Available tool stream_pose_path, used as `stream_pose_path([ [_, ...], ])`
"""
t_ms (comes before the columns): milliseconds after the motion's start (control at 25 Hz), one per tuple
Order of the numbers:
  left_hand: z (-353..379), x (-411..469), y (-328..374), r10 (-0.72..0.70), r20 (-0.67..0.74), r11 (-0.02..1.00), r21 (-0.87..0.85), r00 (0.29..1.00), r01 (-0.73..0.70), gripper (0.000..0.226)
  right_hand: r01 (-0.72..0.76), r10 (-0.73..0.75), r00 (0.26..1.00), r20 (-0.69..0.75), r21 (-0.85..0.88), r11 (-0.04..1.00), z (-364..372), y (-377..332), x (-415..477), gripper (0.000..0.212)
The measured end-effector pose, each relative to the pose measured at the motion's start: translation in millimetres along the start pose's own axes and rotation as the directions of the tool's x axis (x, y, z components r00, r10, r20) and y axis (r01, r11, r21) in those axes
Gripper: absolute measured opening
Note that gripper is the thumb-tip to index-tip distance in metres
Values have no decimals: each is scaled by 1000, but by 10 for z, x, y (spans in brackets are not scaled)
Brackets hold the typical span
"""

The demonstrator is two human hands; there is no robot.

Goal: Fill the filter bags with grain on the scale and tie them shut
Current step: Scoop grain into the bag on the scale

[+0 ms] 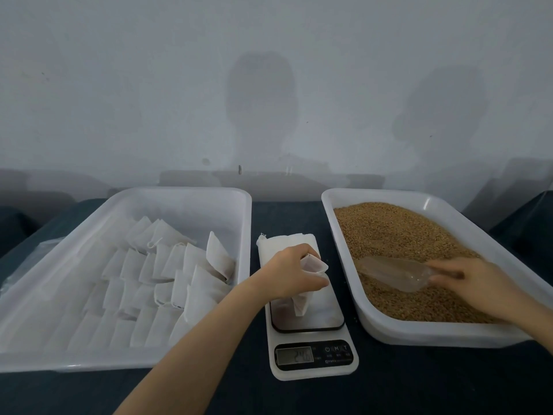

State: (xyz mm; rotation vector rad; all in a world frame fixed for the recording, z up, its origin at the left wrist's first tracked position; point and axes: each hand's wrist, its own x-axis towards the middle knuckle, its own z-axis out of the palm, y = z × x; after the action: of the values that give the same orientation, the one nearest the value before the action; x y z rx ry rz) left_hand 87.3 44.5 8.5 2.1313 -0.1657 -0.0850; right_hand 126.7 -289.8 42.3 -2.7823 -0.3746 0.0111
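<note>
In the head view, the left hand (pixel 287 271) gripped one filter bag (pixel 301 304) upright on the one scale (pixel 324 313), mid-tabletop between two trays. The right hand (pixel 478 280), fingers curled, held one clear scoop (pixel 389 274) in the grain (pixel 404 235) of the right tray (pixel 374 330).

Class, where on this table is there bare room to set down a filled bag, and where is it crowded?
Bare dark cloth runs along the near edge, before the scale and grain tray. The far end of the bag tray is bare. Crowded: the scale's plate, under the left hand and its bag; the grain, where the right hand holds the scoop.
</note>
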Motion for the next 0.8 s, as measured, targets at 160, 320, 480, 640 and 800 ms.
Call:
stream_pose_path([
  [160,4,-2,0,-6,-1,1000,-1,1000,6,33,-42,46,999,-21,177,983,-85,-15,-66,31],
  [320,2,6,-1,-11,1,1000,-5,1000,11,34,-67,69,998,-7,169,983,-279,-118,-116,28],
  [480,3,4,3,-22,13,1000,-7,1000,22,36,31,-31,1000,-1,77,997,-543,-418,-98,32],
  [640,7,-1,9,-44,24,999,-9,999,44,38,193,-193,981,1,10,981,-661,-733,-3,28],
  [800,8,-10,26,-43,42,999,-18,998,44,41,307,-308,951,14,-104,946,-662,-942,122,26],
])
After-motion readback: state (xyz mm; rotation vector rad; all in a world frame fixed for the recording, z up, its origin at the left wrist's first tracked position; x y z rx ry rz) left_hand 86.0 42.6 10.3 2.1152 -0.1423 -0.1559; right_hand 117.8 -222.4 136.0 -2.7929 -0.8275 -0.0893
